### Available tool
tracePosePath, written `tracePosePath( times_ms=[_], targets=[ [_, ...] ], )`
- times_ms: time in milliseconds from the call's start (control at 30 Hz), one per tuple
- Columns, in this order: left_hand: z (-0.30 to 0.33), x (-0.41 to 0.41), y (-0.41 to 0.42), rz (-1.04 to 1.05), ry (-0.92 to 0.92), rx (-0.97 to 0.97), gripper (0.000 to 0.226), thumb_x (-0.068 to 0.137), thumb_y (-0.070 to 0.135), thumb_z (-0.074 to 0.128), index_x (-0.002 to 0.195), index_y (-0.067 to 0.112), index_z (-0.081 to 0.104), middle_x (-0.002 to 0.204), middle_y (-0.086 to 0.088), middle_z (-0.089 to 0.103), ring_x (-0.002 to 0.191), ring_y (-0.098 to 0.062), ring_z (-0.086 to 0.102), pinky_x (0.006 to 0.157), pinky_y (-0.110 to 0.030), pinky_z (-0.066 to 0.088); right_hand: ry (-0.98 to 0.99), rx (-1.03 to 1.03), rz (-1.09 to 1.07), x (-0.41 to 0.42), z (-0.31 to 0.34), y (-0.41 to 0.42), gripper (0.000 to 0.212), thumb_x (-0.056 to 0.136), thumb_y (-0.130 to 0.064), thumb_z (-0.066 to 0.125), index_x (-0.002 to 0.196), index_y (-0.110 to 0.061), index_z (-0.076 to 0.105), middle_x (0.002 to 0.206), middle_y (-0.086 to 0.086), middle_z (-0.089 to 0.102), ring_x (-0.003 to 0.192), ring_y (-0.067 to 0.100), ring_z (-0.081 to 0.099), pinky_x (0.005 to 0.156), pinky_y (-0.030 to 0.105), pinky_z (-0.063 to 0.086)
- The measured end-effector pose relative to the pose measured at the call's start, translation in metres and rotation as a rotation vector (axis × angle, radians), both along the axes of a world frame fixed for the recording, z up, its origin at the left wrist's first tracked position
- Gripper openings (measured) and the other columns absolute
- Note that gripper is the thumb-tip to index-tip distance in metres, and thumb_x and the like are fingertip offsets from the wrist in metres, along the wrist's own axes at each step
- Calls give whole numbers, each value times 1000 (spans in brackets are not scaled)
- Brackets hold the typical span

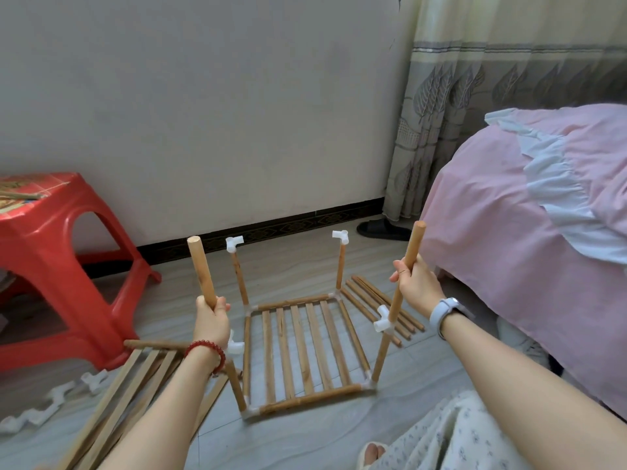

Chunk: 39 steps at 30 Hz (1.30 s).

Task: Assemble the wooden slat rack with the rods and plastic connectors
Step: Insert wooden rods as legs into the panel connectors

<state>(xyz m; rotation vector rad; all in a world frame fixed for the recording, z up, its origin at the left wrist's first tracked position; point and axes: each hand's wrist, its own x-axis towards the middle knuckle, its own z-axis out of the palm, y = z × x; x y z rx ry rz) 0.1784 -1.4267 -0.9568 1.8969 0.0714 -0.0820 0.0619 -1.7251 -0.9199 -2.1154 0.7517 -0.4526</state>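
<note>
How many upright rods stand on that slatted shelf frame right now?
4: far-left rod, far-right rod, near-left rod gripped by left hand, near-right rod gripped by right hand.

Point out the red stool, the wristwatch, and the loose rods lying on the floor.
red stool [51, 212]: head view, front edge of the seat.
wristwatch [447, 308]: head view, its pale strap.
loose rods [373, 301]: head view, middle of the bundle.

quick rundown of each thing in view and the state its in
left hand: grips left rod
right hand: grips right rod
left rod: upright, tilted slightly, above the near-left connector
right rod: upright, seated in the near-right connector
slat shelf: flat on floor, framed, four posts up
far posts: capped with connectors, no upper rods
spare rods: lying on floor
spare slat panel: lying on floor
</note>
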Motion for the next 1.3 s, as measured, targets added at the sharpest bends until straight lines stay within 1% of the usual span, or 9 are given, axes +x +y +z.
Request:
tracePosePath(
  times_ms=[233, 433, 500, 567, 733, 833, 967, 1200, 1300],
  targets=[
    [-17, -8, 14, -134, 239, 308, 37, 100, 22, 38, 131, 3, 38, 106, -10, 55, 93, -25, 53, 81, -34, 41, 728, 29, 211, -12, -13, 16, 34, 102, -27, 31, 125, -8, 46, 82, -4, 48, 60, 8, 43, 50, 18, 36],
    [-4, -23, 17, -442, 285, 645, 56, 101, 29, 34, 150, 13, 15, 154, -8, 25, 81, -4, 48, 59, -11, 38, 691, 75, 401, 3, -12, 29, 29, 101, -32, 31, 111, -12, 49, 95, 4, 66, 68, 13, 60, 63, 27, 55],
    [0, -23, 22, -528, 265, 729, 56, 100, 34, 34, 148, 8, 22, 156, -5, 18, 110, -11, 53, 83, -17, 43, 733, -30, 492, 8, -12, 42, 31, 101, -31, 30, 117, -14, 50, 96, 2, 65, 75, 13, 62, 73, 29, 56],
    [8, -21, 33, -596, 286, 776, 53, 99, 38, 36, 143, 8, 37, 153, -6, 27, 126, -19, 46, 93, -24, 40, 774, -126, 581, 17, -15, 57, 35, 102, -31, 29, 123, -13, 50, 95, 0, 64, 79, 12, 63, 72, 26, 54],
    [47, -23, 75, -654, 364, 821, 37, 100, 33, 36, 133, 16, 42, 99, -8, 61, 85, -11, 56, 68, -11, 43, 785, -254, 833, 41, -18, 119, 39, 102, -30, 30, 124, -9, 53, 112, 6, 64, 97, 19, 64, 83, 30, 50],
    [36, -8, 121, -578, 325, 857, 38, 99, 39, 37, 115, 14, 60, 108, -5, 65, 94, -18, 61, 90, -29, 47, 751, -273, 1020, 57, -25, 173, 37, 102, -30, 32, 123, -10, 54, 115, 6, 63, 102, 19, 62, 85, 29, 48],
    [-14, 7, 193, -424, 426, 726, 31, 100, 34, 37, 112, 15, 57, 103, -1, 61, 93, -16, 60, 89, -32, 47, 695, -198, 1181, 84, -63, 250, 36, 102, -31, 32, 121, -12, 56, 111, 2, 63, 92, 13, 60, 78, 22, 47],
    [-149, 3, 274, -173, 653, 531, 33, 100, 23, 38, 124, 4, 50, 124, -13, 56, 118, -28, 51, 86, -29, 42, 781, 172, 953, 130, -185, 354, 31, 98, -17, 33, 105, 4, 55, 101, 23, 60, 83, 27, 54, 85, 45, 48],
    [-204, 6, 292, 8, 686, 447, 36, 99, 22, 40, 131, 7, 45, 133, -14, 51, 122, -27, 48, 94, -27, 39, 846, 498, 609, 150, -233, 380, 14, 96, -10, 35, 83, -8, 41, 78, 7, 41, 71, 18, 40, 72, 35, 45]
  ],
)
